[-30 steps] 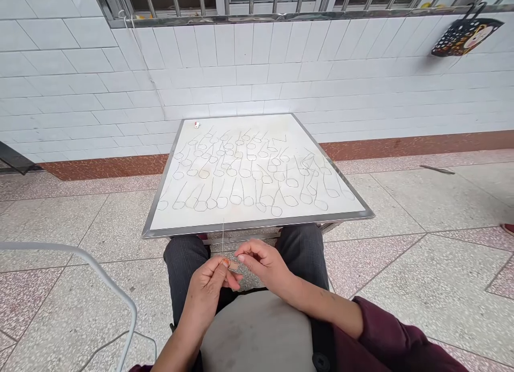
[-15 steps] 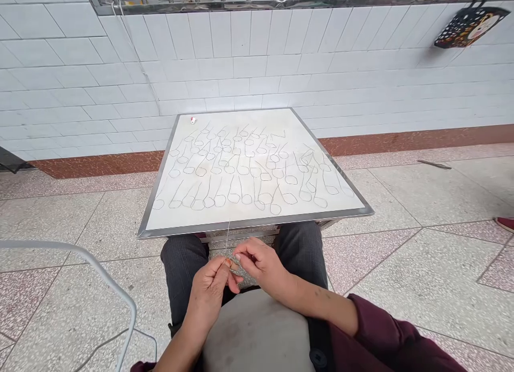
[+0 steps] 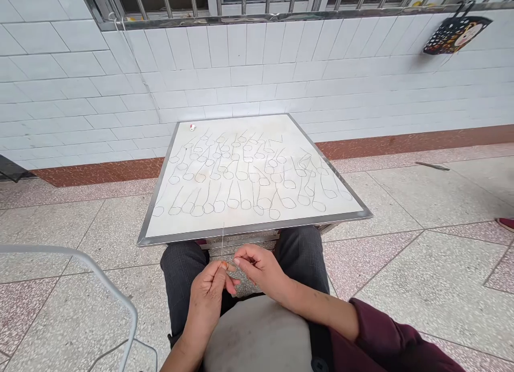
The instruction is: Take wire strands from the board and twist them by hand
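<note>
My left hand [image 3: 208,293] is closed in a pinch on a thin wire [image 3: 223,241], which stands nearly upright from the fingertips toward the table edge. An orange-brown patch or band shows at the pinching thumb and finger. Just to the right, my right hand [image 3: 262,271] has its thumb and forefinger pressed together; anything between them is too small to make out. Both hands are above my lap, in front of the table. Many thin wire pieces with a round loop at one end [image 3: 274,214] lie in rough rows on the white tabletop [image 3: 180,226].
A small white and red object [image 3: 192,128] sits at the table's far left corner. A pale curved metal tube [image 3: 100,273] rises at left. Behind the table is a tiled wall [image 3: 249,85] with a hanging patterned bag [image 3: 455,36]. A dark strip [image 3: 432,166] lies on the floor.
The view has tilted up slightly, so the table sits lower in the picture. The hands have drawn a little farther apart; the left still pinches the wire.
</note>
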Action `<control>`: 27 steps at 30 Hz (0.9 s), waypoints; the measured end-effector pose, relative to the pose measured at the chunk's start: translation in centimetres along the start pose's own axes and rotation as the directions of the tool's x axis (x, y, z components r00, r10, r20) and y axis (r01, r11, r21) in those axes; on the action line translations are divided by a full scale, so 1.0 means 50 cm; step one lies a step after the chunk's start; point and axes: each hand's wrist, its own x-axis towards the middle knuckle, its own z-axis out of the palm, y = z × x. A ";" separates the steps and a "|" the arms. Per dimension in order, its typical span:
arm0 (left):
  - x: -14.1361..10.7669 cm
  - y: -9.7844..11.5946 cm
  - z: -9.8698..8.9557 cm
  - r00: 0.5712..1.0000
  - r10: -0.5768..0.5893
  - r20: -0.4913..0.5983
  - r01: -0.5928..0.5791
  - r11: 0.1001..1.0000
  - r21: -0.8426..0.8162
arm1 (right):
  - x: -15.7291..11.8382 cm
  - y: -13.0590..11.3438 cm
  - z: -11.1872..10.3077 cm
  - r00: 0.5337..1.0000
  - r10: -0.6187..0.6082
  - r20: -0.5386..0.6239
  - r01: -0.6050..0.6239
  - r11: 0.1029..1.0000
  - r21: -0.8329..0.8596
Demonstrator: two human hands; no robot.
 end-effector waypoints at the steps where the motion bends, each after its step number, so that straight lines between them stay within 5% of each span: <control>1: 0.001 -0.002 -0.001 1.000 -0.005 -0.012 0.005 1.000 -0.005 | 0.000 0.002 0.001 1.000 0.023 0.016 -0.023 1.000 0.020; 5: 0.009 -0.007 -0.006 0.999 -0.011 -0.041 0.010 1.000 -0.026 | 0.002 0.010 -0.001 0.997 0.053 0.059 -0.057 0.997 0.058; 20: 0.050 0.040 0.006 0.995 0.029 0.094 -0.030 1.000 0.009 | 0.026 0.023 -0.019 0.974 -0.072 -0.217 0.087 0.995 0.058; 23: 0.069 0.013 -0.006 0.998 0.036 0.055 -0.039 0.998 0.058 | 0.042 0.028 -0.043 0.962 -0.054 -0.267 0.071 0.996 0.057; 27: 0.109 -0.088 -0.037 0.999 -0.023 0.026 0.018 0.984 0.176 | 0.078 0.038 -0.123 0.923 -0.037 -0.383 0.023 0.999 -0.040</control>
